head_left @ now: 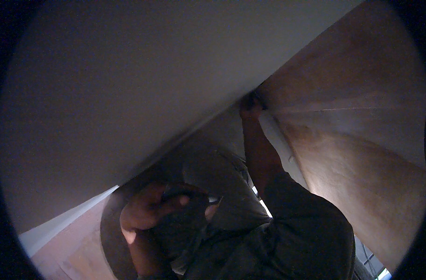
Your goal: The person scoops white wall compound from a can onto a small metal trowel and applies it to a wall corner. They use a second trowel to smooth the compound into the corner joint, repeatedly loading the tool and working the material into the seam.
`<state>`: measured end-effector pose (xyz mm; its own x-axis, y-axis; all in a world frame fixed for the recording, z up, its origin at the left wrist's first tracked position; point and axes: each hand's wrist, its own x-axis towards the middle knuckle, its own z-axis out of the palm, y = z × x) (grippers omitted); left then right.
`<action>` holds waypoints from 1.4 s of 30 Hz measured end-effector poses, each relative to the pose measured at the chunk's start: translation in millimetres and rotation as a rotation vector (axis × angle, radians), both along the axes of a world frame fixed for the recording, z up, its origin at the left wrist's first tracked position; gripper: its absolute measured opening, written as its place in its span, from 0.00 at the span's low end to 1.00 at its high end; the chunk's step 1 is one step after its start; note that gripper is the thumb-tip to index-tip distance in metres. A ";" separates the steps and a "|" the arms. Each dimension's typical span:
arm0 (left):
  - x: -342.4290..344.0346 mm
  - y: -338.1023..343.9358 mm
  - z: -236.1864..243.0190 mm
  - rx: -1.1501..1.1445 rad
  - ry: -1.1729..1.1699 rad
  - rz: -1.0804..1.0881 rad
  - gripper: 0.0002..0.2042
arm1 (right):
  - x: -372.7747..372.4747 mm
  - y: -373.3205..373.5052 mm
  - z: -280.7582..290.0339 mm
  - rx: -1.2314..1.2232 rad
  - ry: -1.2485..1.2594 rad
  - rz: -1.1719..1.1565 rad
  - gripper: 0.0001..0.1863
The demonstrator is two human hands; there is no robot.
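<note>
Small dark object (pixel 259 99) at the right hand (pixel 251 111), tucked in the narrow corner where two big surfaces meet; too dim for shape, and can't tell if gripped or just touched. Grey panel (pixel 147 84): large, flat, plain, fills upper left, lower edge running diagonally up to that corner, surface in shade. Brown board (pixel 357 130): right side, patchy tan, thin pale line across it, brighter patch lower down, its upper part meeting the panel's edge along a slanted seam.
</note>
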<state>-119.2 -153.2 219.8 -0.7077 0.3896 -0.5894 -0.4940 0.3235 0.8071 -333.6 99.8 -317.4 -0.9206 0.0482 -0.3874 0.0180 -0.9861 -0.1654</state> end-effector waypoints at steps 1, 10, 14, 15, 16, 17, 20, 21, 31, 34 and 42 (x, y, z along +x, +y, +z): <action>-3.5 1.1 -0.6 0.012 0.006 -0.011 0.15 | -7.2 7.9 -1.4 0.015 -0.015 -0.019 0.14; 2.1 -0.6 1.6 -0.095 0.078 -0.084 0.15 | -34.3 7.7 45.5 0.033 -0.141 -0.020 0.22; 7.5 -2.1 4.5 -0.029 0.071 -0.018 0.15 | -26.1 34.0 35.0 0.031 -0.184 -0.066 0.13; 3.2 -0.1 2.0 -0.078 0.095 -0.046 0.15 | -27.9 56.6 25.5 0.044 -0.062 -0.047 0.11; 15.2 -0.3 -0.9 -0.159 0.085 0.001 0.16 | -17.0 28.3 47.0 0.040 -0.167 -0.024 0.07; 26.0 -1.2 -4.2 -0.238 0.073 0.041 0.16 | -4.5 2.8 71.4 0.040 -0.269 -0.005 0.05; 28.8 -5.6 -3.1 -0.421 0.141 -0.008 0.21 | 8.1 -7.3 117.0 -0.020 -0.250 -0.016 0.04; 30.8 -6.5 -4.8 -0.493 0.137 -0.060 0.22 | 10.4 -4.1 124.6 -0.052 -0.196 -0.022 0.06; 76.2 -24.7 -89.7 -0.184 0.292 0.581 0.26 | 181.8 -2.0 239.1 1.289 0.085 0.590 0.25; 77.7 15.0 -80.2 0.550 0.065 0.824 0.22 | 193.4 4.5 361.8 1.568 0.637 0.487 0.27; 78.1 71.1 -53.9 0.998 -0.181 1.077 0.08 | 153.8 19.4 429.8 1.921 1.685 0.134 0.38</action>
<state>-41.1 -82.1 166.0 -0.8601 0.0245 -0.5095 -0.2462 -0.8947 0.3726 -179.8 119.2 112.4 -0.3094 -0.7282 0.6116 -0.9344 0.1133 -0.3377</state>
